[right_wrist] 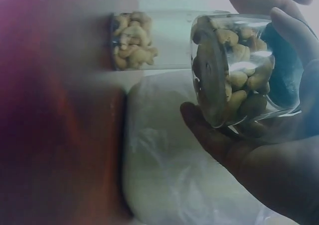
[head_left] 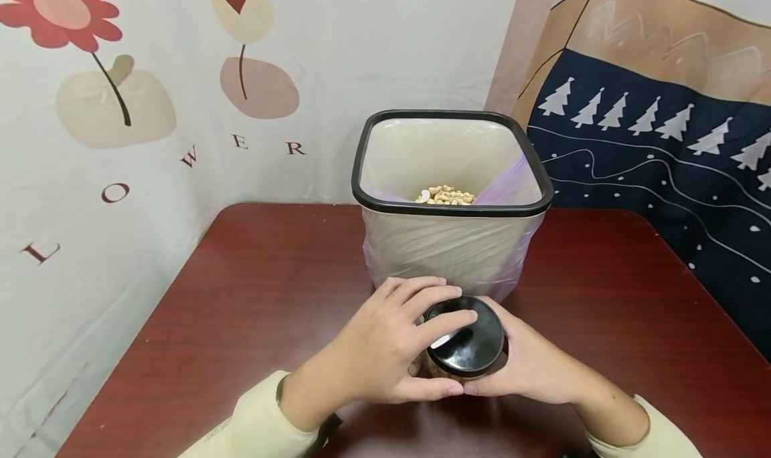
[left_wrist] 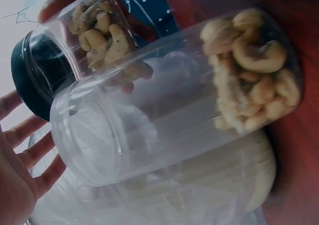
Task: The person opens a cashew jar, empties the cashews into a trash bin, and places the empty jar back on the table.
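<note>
My right hand [head_left: 530, 364] grips a small clear jar [right_wrist: 244, 60] of cashews with a black lid [head_left: 472, 344]. Spread and fairly straight, the fingers of my left hand [head_left: 385, 337] reach over that lid, the index finger lying across its top. Both thumbs meet at the jar's near side. A taller clear jar [left_wrist: 169, 100] stands upright on the table, with no lid visible on it and cashews [left_wrist: 254, 75] at its bottom. The left hand mostly hides this tall jar in the head view.
A bin [head_left: 452, 244] with a black rim and a thin purplish liner stands just beyond the hands. Pale nuts [head_left: 446, 195] lie inside it. Beneath everything is a dark red table [head_left: 271, 264], with printed cloth [head_left: 325, 56] hanging behind.
</note>
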Demonstrator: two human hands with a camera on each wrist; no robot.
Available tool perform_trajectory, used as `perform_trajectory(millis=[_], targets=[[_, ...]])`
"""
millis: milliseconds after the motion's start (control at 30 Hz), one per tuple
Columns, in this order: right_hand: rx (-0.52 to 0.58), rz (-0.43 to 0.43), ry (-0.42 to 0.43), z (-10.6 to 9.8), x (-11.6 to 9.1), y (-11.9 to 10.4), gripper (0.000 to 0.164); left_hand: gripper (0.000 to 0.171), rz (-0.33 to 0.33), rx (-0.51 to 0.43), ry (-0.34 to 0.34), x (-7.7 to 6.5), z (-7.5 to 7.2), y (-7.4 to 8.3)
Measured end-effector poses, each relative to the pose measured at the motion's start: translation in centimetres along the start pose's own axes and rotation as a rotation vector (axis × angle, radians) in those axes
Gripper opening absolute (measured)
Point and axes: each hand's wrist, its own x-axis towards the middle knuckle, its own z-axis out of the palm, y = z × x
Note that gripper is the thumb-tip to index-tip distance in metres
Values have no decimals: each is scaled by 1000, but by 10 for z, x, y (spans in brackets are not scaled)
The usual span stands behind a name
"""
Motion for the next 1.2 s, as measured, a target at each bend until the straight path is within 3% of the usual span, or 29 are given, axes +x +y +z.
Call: perform_trajectory(millis=[400,767,1200], targets=[[3,-35,-42,-3,1,-11,87,66,35,-31,5,17,-3,-1],[-7,-87,-93,4,-1,-7,87,70,119,-106,-32,14,-2,0],[32,-136,-125,7,-4,-6,79,70,125,-155,-53,14,0,3]])
